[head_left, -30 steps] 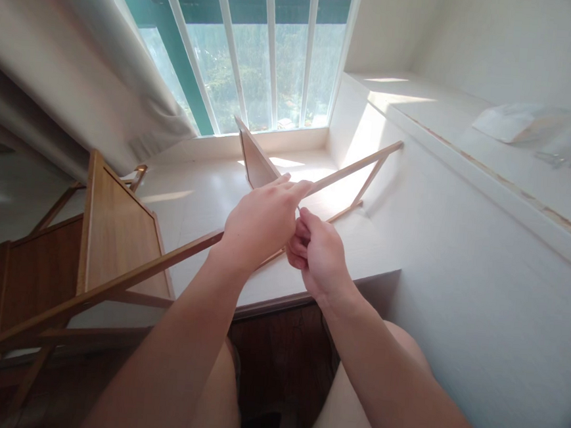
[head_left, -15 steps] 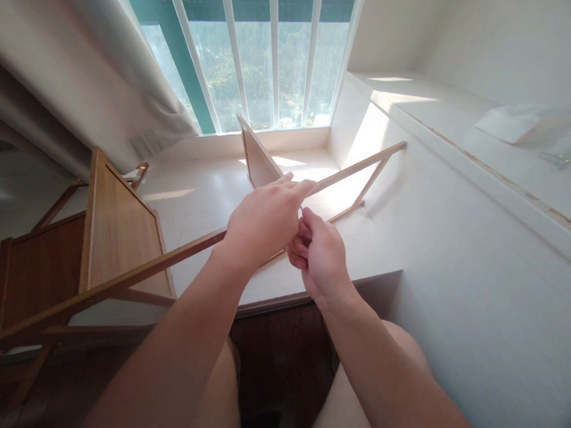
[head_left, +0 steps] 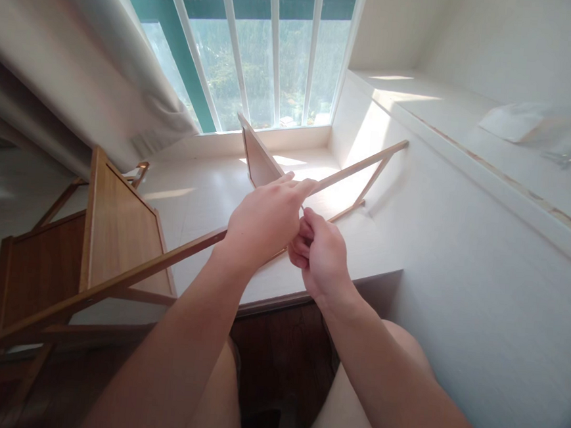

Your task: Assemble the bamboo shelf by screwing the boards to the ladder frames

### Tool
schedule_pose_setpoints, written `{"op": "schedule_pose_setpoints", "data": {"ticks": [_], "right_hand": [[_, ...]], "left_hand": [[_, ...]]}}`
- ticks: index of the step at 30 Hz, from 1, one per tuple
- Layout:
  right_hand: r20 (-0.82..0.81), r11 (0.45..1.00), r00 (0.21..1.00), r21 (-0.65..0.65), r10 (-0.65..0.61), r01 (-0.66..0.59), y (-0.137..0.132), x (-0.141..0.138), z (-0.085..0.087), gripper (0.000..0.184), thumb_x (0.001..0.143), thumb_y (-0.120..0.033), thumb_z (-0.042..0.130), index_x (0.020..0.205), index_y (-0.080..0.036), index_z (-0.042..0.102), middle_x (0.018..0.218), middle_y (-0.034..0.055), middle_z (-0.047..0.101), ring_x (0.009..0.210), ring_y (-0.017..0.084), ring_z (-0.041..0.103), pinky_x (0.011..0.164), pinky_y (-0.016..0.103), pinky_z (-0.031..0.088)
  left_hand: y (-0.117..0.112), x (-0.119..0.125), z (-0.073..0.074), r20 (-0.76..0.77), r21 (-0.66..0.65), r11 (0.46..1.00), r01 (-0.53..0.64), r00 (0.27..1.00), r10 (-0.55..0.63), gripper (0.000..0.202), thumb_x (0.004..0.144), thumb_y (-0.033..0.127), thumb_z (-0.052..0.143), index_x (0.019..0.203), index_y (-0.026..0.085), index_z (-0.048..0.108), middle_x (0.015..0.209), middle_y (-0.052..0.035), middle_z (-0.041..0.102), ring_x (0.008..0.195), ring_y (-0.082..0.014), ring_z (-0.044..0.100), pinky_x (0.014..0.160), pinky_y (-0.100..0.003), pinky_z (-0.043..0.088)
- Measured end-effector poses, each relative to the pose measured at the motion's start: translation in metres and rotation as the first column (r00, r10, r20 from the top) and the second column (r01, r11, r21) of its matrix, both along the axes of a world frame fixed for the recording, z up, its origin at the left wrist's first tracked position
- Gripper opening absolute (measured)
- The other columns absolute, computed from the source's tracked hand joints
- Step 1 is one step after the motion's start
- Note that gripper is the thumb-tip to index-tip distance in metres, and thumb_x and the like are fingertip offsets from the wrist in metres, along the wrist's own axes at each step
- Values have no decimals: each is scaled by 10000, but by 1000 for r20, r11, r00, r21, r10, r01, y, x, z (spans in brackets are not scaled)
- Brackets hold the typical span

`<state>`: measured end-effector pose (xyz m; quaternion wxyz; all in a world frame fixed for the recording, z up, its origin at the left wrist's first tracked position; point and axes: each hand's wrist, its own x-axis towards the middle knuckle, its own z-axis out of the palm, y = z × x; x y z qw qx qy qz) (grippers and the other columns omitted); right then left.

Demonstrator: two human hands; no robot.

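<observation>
A wooden folding-type frame with board shelves lies on its side, its long rail (head_left: 183,253) running from lower left to upper right. My left hand (head_left: 264,220) lies over the middle of this rail and grips it, hiding the part beneath. Just right of it and below, my right hand (head_left: 322,253) is closed, thumb against curled fingers. A short bit of a thin metal rod (head_left: 302,209) shows between the two hands; its kind is unclear. One shelf board (head_left: 123,234) stands tilted at left, another board (head_left: 258,152) beyond my left hand.
The frame rests partly on a pale window ledge (head_left: 169,182) below a barred window (head_left: 258,60). A curtain (head_left: 104,61) hangs at left. At right is a white counter (head_left: 447,108) with a plastic bag (head_left: 513,121). Dark floor (head_left: 280,345) shows between my legs.
Hardly anything differs. Both hands keep their places on the frame, and the view has shifted very slightly.
</observation>
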<state>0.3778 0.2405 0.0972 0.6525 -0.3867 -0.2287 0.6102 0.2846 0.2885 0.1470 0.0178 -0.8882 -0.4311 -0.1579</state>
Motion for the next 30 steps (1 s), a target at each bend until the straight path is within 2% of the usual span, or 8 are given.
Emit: {"op": "schedule_pose_setpoints", "data": {"ticks": [3, 11, 23, 30], "right_hand": [[-22, 1000, 1000, -2, 15, -15, 0, 0, 0, 458, 909, -354, 564, 579, -231, 272, 452, -104, 205, 389, 57, 167, 388, 226, 104], [-61, 1000, 998, -9, 18, -18, 0, 0, 1, 451, 913, -332, 555, 573, -229, 278, 443, -104, 207, 378, 54, 170, 385, 227, 99], [6, 1000, 1000, 10, -19, 19, 0, -1, 0, 446, 916, -324, 549, 572, -229, 280, 479, -98, 207, 391, 53, 174, 389, 234, 98], [8, 1000, 1000, 16, -17, 17, -1, -1, 0, 444, 917, -323, 548, 577, -229, 280, 489, -97, 201, 396, 53, 173, 387, 232, 101]], "left_hand": [[0, 0, 0, 0, -3, 1000, 3, 1000, -3, 449, 943, 107, 472, 1340, 291, 574, 1333, -90, 661, 1178, -279, 663, 863, -357, 539], [0, 0, 0, -7, -7, 1000, -9, 1000, 9, 436, 947, 121, 468, 1335, 288, 578, 1381, -100, 631, 1072, -271, 704, 844, -363, 543], [0, 0, 1, -16, -3, 1000, -21, 1000, 21, 440, 940, 117, 477, 1330, 291, 585, 1372, -92, 639, 1009, -261, 722, 822, -357, 547], [0, 1, 1, -6, 3, 1000, -11, 1000, 11, 440, 942, 110, 474, 1325, 294, 588, 1352, -88, 653, 1073, -282, 708, 809, -358, 551]]}}
